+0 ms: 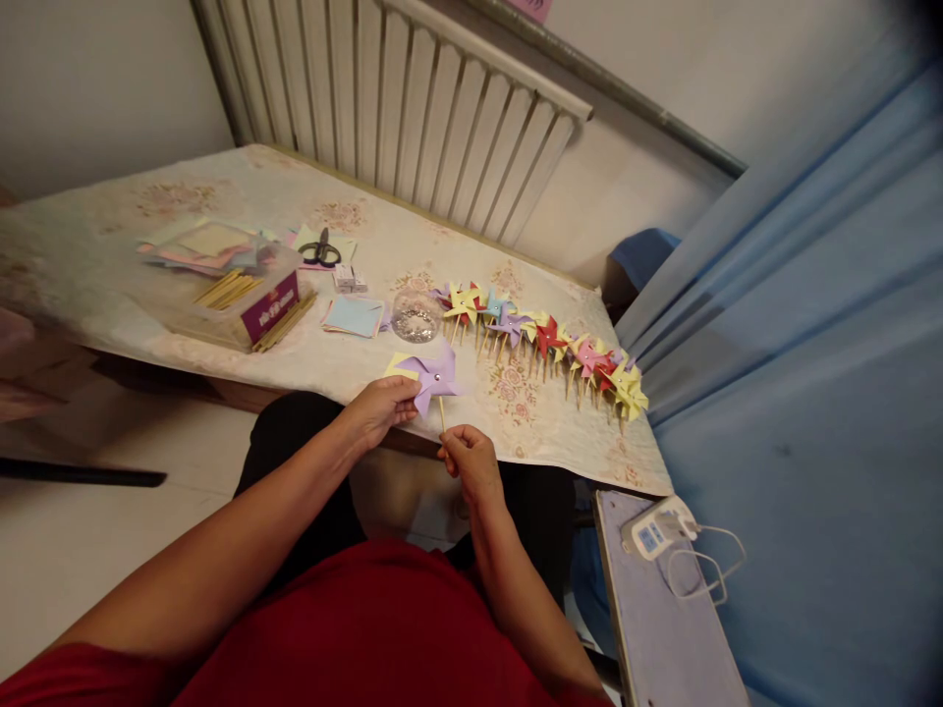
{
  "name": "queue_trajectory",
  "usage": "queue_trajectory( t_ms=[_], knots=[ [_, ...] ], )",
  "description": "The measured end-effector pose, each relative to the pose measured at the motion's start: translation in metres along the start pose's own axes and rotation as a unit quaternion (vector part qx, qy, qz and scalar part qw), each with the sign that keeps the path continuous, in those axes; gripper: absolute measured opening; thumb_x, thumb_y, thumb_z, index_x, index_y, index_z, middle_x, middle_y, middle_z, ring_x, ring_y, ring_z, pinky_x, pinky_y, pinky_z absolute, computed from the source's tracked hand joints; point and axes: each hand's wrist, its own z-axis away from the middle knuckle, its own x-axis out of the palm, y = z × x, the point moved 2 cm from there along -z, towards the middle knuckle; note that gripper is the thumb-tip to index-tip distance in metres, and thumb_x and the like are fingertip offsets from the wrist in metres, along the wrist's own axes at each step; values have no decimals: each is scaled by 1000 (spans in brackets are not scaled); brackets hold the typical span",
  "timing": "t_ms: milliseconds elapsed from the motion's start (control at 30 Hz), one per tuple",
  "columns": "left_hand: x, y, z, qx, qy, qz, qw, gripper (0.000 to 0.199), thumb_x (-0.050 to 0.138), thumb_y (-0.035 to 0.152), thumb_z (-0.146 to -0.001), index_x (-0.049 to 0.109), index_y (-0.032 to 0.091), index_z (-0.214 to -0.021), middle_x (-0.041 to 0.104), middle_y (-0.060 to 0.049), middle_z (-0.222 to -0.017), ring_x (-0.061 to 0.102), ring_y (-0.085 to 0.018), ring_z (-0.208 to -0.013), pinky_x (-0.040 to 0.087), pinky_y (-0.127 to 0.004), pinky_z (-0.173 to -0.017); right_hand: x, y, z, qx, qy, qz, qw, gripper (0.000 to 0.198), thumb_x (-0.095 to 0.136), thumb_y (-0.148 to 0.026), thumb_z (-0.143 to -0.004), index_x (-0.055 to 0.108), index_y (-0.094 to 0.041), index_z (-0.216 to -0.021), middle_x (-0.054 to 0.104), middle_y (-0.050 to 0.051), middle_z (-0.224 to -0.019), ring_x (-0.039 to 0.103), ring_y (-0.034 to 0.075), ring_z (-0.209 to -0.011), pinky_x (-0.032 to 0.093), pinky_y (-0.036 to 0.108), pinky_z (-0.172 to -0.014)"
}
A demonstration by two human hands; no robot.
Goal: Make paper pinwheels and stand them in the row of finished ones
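Observation:
A purple paper pinwheel [437,378] on a thin wooden stick is held over the table's front edge. The fingers of my left hand [384,403] pinch one of its paper blades from the left. My right hand [471,458] grips the lower part of the stick [442,412]. A yellow paper piece [402,365] shows just behind the left fingertips; whether it touches them I cannot tell. Beyond the pinwheel stands a clear round container [415,319] with small shiny pieces in it. Left of that lies a stack of coloured paper squares [354,317].
Finished-looking pinwheels [549,339] lie in a row at the right. A plastic box [213,304] holds sticks, with more sticks [286,322] beside it. Scissors [319,250] and small boxes [349,279] lie behind. A white charger [658,528] rests on a side surface near the blue curtain [803,393].

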Motion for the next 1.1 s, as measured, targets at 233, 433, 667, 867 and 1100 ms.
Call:
queue_trajectory(
  t_ms=[233,433,667,867,1100],
  knots=[
    [5,-1,3,-7,-4,13,1000,27,83,24,-59,61,14,-73,61,-1,-62,57,-10,-54,47,-21,-55,1,-1,1,-3,2,-10,1000,19,66,-37,-72,60,-19,-68,60,-5,-52,39,6,-38,26,21,-40],
    [6,-1,5,-4,-2,22,1000,27,83,23,-60,61,14,-72,61,-1,-62,57,-10,-55,46,-22,-57,1,1,1,-3,-1,-12,1000,19,66,-37,-72,61,-19,-69,60,-5,-52,40,6,-39,27,21,-41],
    [5,2,5,7,14,26,1000,28,82,25,-60,62,13,-75,64,-1,-64,59,-10,-57,46,-22,-58,1,1,1,2,9,-10,1000,19,67,-36,-70,61,-19,-69,61,-4,-53,38,6,-38,26,20,-40],
    [4,5,2,9,22,38,999,25,80,21,-63,60,13,-75,67,-5,-65,62,-13,-56,45,-21,-52,0,1,1,0,10,-11,1000,18,66,-36,-70,62,-18,-69,61,-4,-55,39,6,-39,26,21,-41],
    [2,12,2,8,30,49,998,17,77,12,-68,60,12,-72,65,-3,-63,60,-10,-50,47,-20,-49,0,-1,2,3,7,-17,1000,18,66,-36,-70,61,-19,-68,59,-5,-52,38,6,-38,24,21,-40]
  ],
)
